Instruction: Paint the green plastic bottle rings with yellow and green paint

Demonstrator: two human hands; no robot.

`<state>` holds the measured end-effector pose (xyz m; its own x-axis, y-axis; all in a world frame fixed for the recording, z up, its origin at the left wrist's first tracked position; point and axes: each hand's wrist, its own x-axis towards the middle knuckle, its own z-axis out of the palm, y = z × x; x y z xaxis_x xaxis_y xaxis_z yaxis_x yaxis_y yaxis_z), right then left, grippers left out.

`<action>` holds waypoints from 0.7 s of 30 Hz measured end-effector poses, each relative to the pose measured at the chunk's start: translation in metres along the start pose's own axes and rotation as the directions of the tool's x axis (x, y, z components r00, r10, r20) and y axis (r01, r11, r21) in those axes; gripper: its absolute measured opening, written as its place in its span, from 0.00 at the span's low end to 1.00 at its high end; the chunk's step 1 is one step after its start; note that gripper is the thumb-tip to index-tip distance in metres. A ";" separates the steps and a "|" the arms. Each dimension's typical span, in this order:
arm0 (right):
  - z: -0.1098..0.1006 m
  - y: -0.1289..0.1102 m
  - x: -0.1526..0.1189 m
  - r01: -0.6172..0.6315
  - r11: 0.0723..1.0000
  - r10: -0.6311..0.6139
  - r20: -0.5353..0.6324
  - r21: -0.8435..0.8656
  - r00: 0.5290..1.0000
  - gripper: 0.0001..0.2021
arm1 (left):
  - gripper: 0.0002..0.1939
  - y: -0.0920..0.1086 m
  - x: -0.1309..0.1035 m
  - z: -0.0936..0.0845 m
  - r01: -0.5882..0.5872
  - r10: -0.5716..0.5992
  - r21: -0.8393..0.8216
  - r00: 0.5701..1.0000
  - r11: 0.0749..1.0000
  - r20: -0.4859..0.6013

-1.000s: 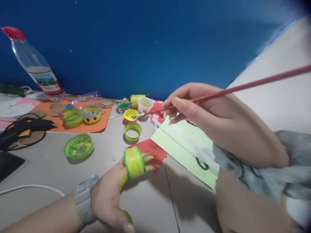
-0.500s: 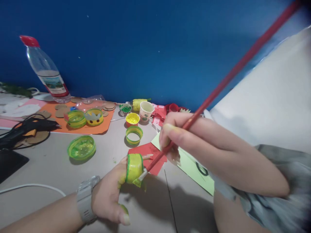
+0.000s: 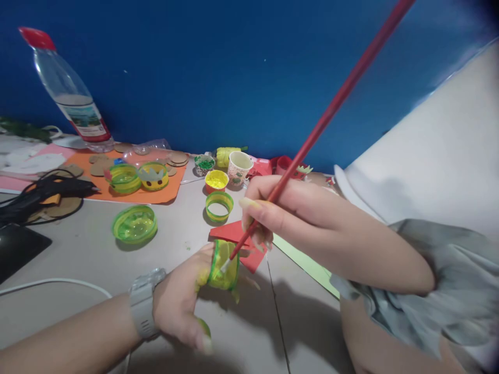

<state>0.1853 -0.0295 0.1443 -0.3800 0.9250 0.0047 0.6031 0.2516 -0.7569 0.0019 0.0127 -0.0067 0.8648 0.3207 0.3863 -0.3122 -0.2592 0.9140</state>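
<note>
My left hand [image 3: 181,296], with a grey watch on its wrist, has its fingers through a yellow and green painted ring [image 3: 223,275] and carries it above the table. The thumb is apart, below the ring, and yellow-green paint marks the skin. My right hand [image 3: 273,208] pinches a long red paintbrush [image 3: 312,137] between thumb and fingers. The bristle end touches the ring's outer face. Just beyond, a similar ring [image 3: 219,208] lies on the table, behind red paper [image 3: 230,231]. Paint cups stand farther back, one yellow [image 3: 217,182] and one green [image 3: 204,165].
A patterned paper cup [image 3: 239,169] stands beside the paints. To the left are a green plastic bottle base [image 3: 134,224], two decorated rings on orange paper [image 3: 163,196], a black glue gun [image 3: 50,192] and a water bottle [image 3: 78,106]. A blue wall [image 3: 218,72] rises behind.
The brush tip has moved from the ring's lower edge up onto its outer face. My right hand has shifted left and the brush stands steeper. The camera view has shifted slightly.
</note>
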 end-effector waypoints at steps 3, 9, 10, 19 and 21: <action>-0.001 0.002 -0.001 0.027 0.999 -0.028 -0.016 -0.030 0.999 0.13 | 0.38 -0.002 0.002 0.000 -0.012 0.013 -0.019 1.000 1.000 0.023; -0.003 0.004 -0.002 0.036 0.998 -0.038 -0.037 -0.052 0.999 0.13 | 0.37 0.001 0.005 0.001 -0.011 0.011 0.013 0.999 1.000 0.031; -0.003 0.004 -0.002 0.033 0.998 -0.035 -0.038 -0.052 0.999 0.13 | 0.37 0.002 0.005 0.001 -0.019 0.018 0.023 0.999 1.000 0.029; -0.005 0.004 -0.001 -0.001 0.995 -0.006 -0.072 -0.095 0.997 0.15 | 0.40 -0.002 0.003 0.005 -0.037 0.036 0.050 0.999 0.998 0.028; -0.004 0.005 -0.001 -0.004 0.995 -0.004 -0.077 -0.098 0.997 0.15 | 0.42 -0.002 0.002 0.005 -0.033 0.031 0.052 0.999 0.998 0.037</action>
<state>0.1916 -0.0282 0.1437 -0.3273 0.9432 0.0578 0.6705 0.2749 -0.6891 0.0062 0.0093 -0.0085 0.8687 0.2785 0.4096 -0.3196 -0.3165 0.8931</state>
